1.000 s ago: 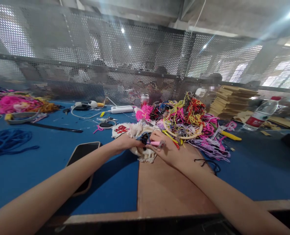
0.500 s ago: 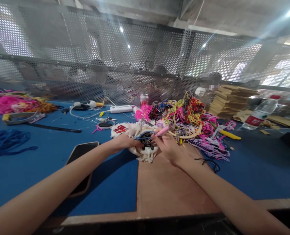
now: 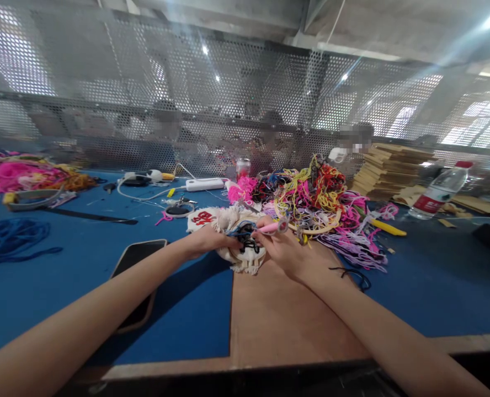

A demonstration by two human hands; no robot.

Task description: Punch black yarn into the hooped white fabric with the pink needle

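A round piece of white cloth (image 3: 251,263) with frayed edges, stretched in a hoop, lies in front of me. Black and blue yarn (image 3: 248,237) covers its middle. My left hand (image 3: 213,238) is closed on the cloth's left rim, its thumb reaching over the yarn. Between the fingers of my right hand (image 3: 281,248) is a pink punch needle (image 3: 272,226), its handle slanting up to the right. Its tip is hidden by the fingers near the yarn. A red figure (image 3: 204,217) shows on the white cloth at the left.
Beyond my right hand lies a heap of coloured yarn (image 3: 307,193) with a wooden hoop (image 3: 331,223). A phone (image 3: 139,275) rests under my left forearm. Farther off are a power strip (image 3: 204,184), a drink can (image 3: 243,166), a water bottle (image 3: 441,190) and stacked brown sheets (image 3: 388,171).
The handle of the pink punch needle has tipped lower, and my right hand has shifted slightly. My left hand and the cloth stay almost still.
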